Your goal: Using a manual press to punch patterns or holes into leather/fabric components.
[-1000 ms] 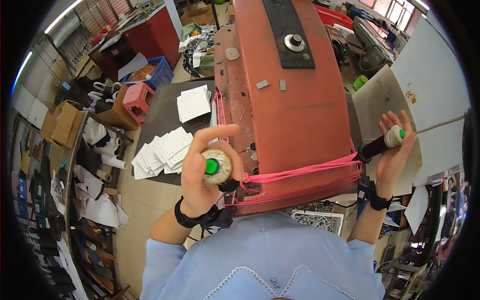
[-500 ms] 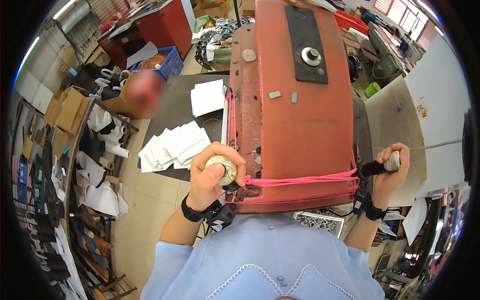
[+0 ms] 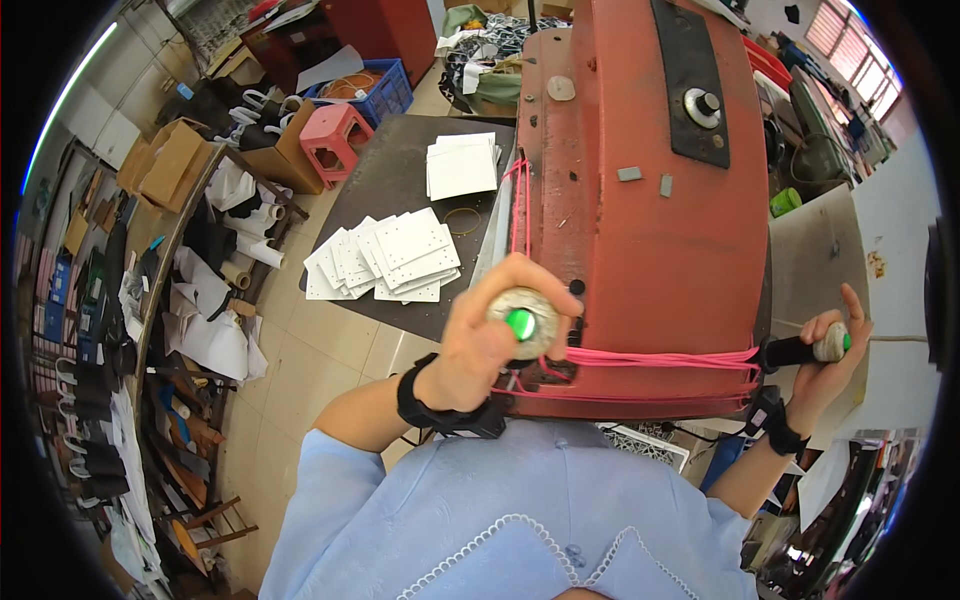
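Note:
A red-painted machine (image 3: 670,240) fills the middle, with pink cord (image 3: 660,362) wound across its near end. At its left corner my left hand (image 3: 465,345) curls around a tape-wrapped handle (image 3: 540,300). The green push button (image 3: 521,324) on that handle's end shows beside my thumb. On the right, my right hand (image 3: 835,362) has its fingers bent around a second wrapped handle (image 3: 828,346) on a black stem. One of its fingers points up, and a green button (image 3: 847,342) shows at this handle's end.
Left of the machine, a dark table (image 3: 385,175) bears a neat stack of white cards (image 3: 463,165), a spread pile of punched white cards (image 3: 385,255) and a thin ring (image 3: 463,221). Beyond stand a red stool (image 3: 335,140) and blue crate (image 3: 385,92). A cluttered shelf (image 3: 160,260) lines the far left.
My thumb has come off the left handle's button, and the right hand has loosened with a finger raised. Both green buttons now show. The whole scene sits further right in view.

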Demonstrator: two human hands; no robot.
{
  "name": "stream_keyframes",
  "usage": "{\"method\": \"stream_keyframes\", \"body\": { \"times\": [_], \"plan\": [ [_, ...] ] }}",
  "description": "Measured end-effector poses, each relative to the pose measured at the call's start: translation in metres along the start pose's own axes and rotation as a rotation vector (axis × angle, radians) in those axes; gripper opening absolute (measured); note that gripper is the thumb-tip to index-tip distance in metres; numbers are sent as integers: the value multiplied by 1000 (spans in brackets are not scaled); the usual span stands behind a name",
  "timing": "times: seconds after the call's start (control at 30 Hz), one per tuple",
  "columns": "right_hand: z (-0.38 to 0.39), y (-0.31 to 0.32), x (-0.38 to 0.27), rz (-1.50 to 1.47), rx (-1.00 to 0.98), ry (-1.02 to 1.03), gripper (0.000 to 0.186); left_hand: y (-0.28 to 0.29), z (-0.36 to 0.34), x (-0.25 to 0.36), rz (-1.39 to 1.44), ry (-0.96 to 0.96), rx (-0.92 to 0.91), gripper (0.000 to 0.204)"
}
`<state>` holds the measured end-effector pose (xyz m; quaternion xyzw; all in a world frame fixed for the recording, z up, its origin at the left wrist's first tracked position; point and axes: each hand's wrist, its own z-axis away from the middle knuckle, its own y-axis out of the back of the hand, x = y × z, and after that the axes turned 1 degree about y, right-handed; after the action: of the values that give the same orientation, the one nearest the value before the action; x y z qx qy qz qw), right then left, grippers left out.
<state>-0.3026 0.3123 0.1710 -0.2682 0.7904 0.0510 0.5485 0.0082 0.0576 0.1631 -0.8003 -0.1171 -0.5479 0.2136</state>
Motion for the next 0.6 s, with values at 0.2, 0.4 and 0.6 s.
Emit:
{"method": "stream_keyframes", "body": {
  "times": [0.2, 0.4, 0.6],
  "plan": [
    [-46, 73, -2, 196, 137, 42, 55, -48, -23, -29, 77, -203, -314, 83],
    [-10, 24, -12, 760, 472, 390, 48, -82, -31, -45, -286, -366, -428, 80],
    [67, -42, 8, -105, -293, 37, 71, -6, -40, -98, -886, -113, -517, 39]
  ]
}}
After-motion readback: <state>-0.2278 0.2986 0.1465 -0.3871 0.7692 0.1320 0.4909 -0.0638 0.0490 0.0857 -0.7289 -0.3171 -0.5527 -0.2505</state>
